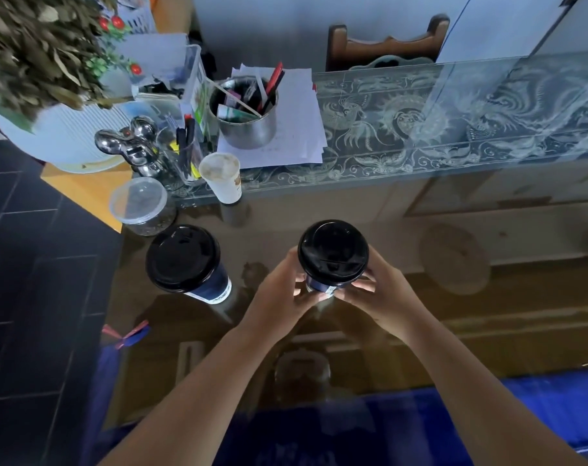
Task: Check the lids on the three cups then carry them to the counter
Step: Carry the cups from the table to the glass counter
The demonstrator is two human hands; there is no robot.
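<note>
Dark-blue paper showed between the fingers point(301, 291) of both hands, which were curled round the lower wall of the held cup point(319, 286). The left hand point(279, 292) wrapped it from the left and the right hand point(385, 294) from the right. Their fingertips came close together on the near side, just under the rim of the black lid point(333, 252). That lid sat level over the cup's mouth. The hands hid the base, so it could not be told whether the cup rested on the surface or hung just above it. Both bare forearms reached in from the near edge.

To the left, apart from the hands, the second cup point(215, 287) stood on the glass tabletop point(370, 210). It was dark blue with a white band at its foot, and it was capped by the second lid point(183, 258), also black.

Farther back, at the etched border of the glass, stood the white cup point(226, 186). Its top looked pale, and whether a lid covered it could not be told. A clear plastic tub point(139, 205) sat near it on the left.

Behind these, a steel tin point(249, 129) full of pens stood on loose papers point(299, 129). A glass of markers point(185, 163) and a chrome ornament point(134, 142) stood to the tin's left. A leafy plant point(33, 55) in a white ribbed pot point(60, 139) filled the far-left corner. A wooden chair point(387, 45) stood beyond the tabletop.
</note>
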